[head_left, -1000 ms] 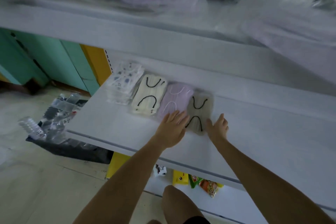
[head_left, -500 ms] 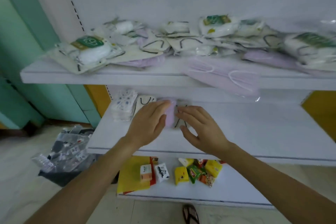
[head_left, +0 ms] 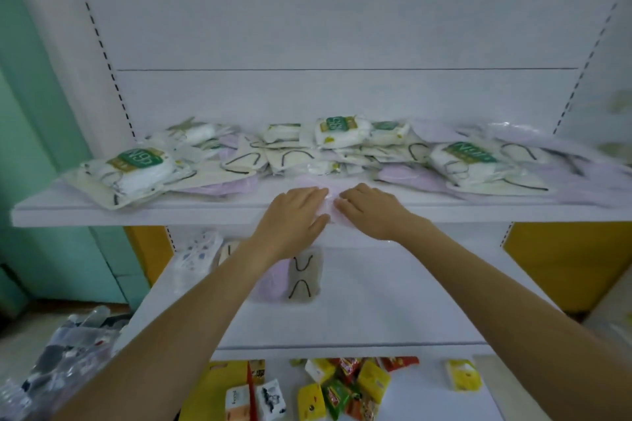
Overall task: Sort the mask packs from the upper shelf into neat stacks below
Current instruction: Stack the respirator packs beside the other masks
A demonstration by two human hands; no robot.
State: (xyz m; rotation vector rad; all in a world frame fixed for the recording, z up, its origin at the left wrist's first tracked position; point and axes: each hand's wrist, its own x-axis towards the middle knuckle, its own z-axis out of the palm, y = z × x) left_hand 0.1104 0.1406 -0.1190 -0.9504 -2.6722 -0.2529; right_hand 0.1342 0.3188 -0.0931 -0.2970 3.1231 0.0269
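Head view: lilac mask pack (head_left: 327,195) lies at the front edge of the upper shelf (head_left: 102,215), ahead of the loose heap of mask packs (head_left: 342,147). Its outline is blurred. Its long axis appears to run left to right along the shelf front.

Left hand (head_left: 294,212): fingers straight, laid flat on the left part of the pack, thumb low by the shelf lip, no closed grip seen. Right hand (head_left: 371,212): fingertips bent down onto the right part, thumb hidden, so whether it pinches cannot be told. The pack sits between the two hands and touches both; neither is nearer.

Lower shelf (head_left: 393,301): a row of stacks. Lilac stack (head_left: 273,284) lies under the left forearm, below and slightly left of the hands. Grey stack (head_left: 304,275) with black loops is just beside it on the right, and a patterned stack (head_left: 196,260) sits further left.

Judgement: pick-up step in hand. The pack must come forward off the edge, then down and a little left to the lilac stack. Many packs are left above, so the task is early.
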